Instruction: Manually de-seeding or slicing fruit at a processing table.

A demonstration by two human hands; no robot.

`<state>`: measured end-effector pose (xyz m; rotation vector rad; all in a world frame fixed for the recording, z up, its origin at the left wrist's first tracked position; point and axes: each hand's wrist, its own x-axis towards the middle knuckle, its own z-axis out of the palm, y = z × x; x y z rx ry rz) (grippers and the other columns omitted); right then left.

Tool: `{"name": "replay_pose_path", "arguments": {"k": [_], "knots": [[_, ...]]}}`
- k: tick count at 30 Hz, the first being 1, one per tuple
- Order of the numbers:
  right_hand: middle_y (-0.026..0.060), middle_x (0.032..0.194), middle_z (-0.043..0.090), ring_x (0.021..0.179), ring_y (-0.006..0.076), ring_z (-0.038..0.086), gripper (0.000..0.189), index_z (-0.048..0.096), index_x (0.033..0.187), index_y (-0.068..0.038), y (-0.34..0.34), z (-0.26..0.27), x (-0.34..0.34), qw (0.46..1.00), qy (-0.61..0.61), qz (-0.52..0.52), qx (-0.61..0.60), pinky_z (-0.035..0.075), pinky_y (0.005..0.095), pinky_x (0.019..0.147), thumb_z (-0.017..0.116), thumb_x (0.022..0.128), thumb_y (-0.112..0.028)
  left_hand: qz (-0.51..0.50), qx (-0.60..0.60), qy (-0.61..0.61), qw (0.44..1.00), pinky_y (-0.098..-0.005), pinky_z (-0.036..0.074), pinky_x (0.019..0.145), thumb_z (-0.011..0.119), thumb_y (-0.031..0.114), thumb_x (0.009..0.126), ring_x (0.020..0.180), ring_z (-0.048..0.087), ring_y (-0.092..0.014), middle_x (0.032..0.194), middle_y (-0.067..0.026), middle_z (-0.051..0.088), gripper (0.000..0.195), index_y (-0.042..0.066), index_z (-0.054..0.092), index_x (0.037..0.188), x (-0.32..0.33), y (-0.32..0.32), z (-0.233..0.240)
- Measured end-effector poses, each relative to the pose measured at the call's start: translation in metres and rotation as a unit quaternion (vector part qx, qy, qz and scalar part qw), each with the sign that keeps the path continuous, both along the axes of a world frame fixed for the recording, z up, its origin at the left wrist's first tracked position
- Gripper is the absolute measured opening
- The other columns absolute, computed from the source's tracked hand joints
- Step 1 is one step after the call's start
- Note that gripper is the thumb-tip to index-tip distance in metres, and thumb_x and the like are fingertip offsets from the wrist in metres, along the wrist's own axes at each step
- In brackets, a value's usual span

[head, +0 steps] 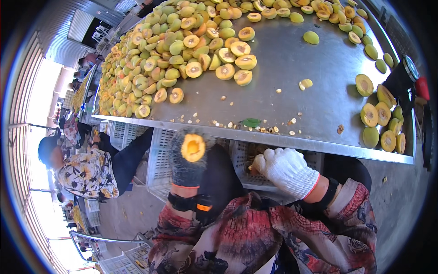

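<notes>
My left hand, in a dark fuzzy glove, holds a halved stone fruit with orange flesh, cut side up. An empty hollow shows at its centre. Beneath that hand is a white plastic crate just below the table's near edge. My right hand wears a white knitted glove and is curled into a fist over another slatted crate. Something small and brownish shows by its fingers, but whether they grip it is hidden. A large heap of halved yellow-green stone fruit covers the left of the metal table.
Along the table's raised rim lie pale kernels, pit fragments and a green leaf. Several fruit halves sit at the right corner near a dark lidded container. A seated person in a floral shirt is at the left.
</notes>
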<state>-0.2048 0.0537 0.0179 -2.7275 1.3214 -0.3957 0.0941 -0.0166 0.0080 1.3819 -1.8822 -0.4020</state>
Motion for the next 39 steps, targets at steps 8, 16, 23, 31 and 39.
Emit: {"name": "replay_pose_path", "arguments": {"k": [8, 16, 23, 31, 39], "knots": [[0.0110, 0.085, 0.065, 0.076, 0.0318, 0.072, 0.014, 0.064, 0.101, -0.014, -0.007, 0.015, -0.003, 0.991, -0.073, -0.028, 0.110, 0.058, 0.0446, 0.064, 0.068, 0.090, -0.021, 0.053, -0.126, -0.090, 0.987, -0.0379, 0.059, 0.089, 0.078, -0.006, 0.083, 0.099, 0.071, -0.028, 0.108, -0.0153, 0.071, 0.049, -0.003, 0.059, 0.128, 0.125, -0.010, -0.025], [0.0198, 0.103, 0.073, 0.094, 0.0359, 0.075, 0.034, 0.063, 0.116, 0.000, -0.010, 0.035, 0.009, 0.887, -0.322, -0.037, 0.328, 0.060, 0.0449, 0.082, 0.072, 0.093, -0.023, 0.074, 0.089, 0.325, 0.939, -0.0350, 0.059, 0.084, 0.081, -0.006, 0.081, 0.095, 0.071, -0.026, 0.104, -0.0131, 0.070, 0.045, -0.001, 0.062, 0.122, 0.039, -0.007, -0.001], [0.0217, 0.096, 0.069, 0.089, 0.0352, 0.072, 0.052, 0.055, 0.122, 0.002, -0.010, 0.027, 0.029, 0.797, -0.423, -0.057, 0.427, 0.057, 0.0416, 0.082, 0.079, 0.090, -0.032, -0.112, -0.051, -0.009, 0.992, -0.0446, 0.053, 0.100, 0.073, -0.001, 0.086, 0.111, 0.069, -0.033, 0.121, -0.0176, 0.070, 0.038, 0.005, 0.064, 0.122, -0.026, 0.003, -0.022], [0.0164, 0.093, 0.073, 0.071, 0.0201, 0.073, 0.040, 0.055, 0.121, 0.001, -0.010, 0.037, 0.020, 0.534, -0.512, -0.026, 0.672, 0.060, 0.0360, 0.058, 0.073, 0.095, -0.024, -0.088, 0.115, 0.309, 0.940, -0.0371, 0.053, 0.095, 0.054, 0.027, 0.106, 0.106, 0.065, -0.021, 0.115, -0.0102, 0.067, 0.032, 0.001, 0.064, 0.122, -0.099, 0.023, 0.016], [0.0148, 0.093, 0.072, 0.061, 0.0158, 0.064, 0.027, 0.059, 0.117, -0.002, 0.002, 0.023, 0.013, 0.207, -0.615, 0.021, 0.760, 0.052, 0.0266, 0.051, 0.070, 0.096, -0.015, -0.082, 0.141, 0.337, 0.927, -0.0362, 0.054, 0.092, 0.058, 0.025, 0.103, 0.103, 0.069, -0.021, 0.112, -0.0121, 0.073, 0.034, -0.003, 0.070, 0.117, -0.105, 0.025, 0.026]]}}
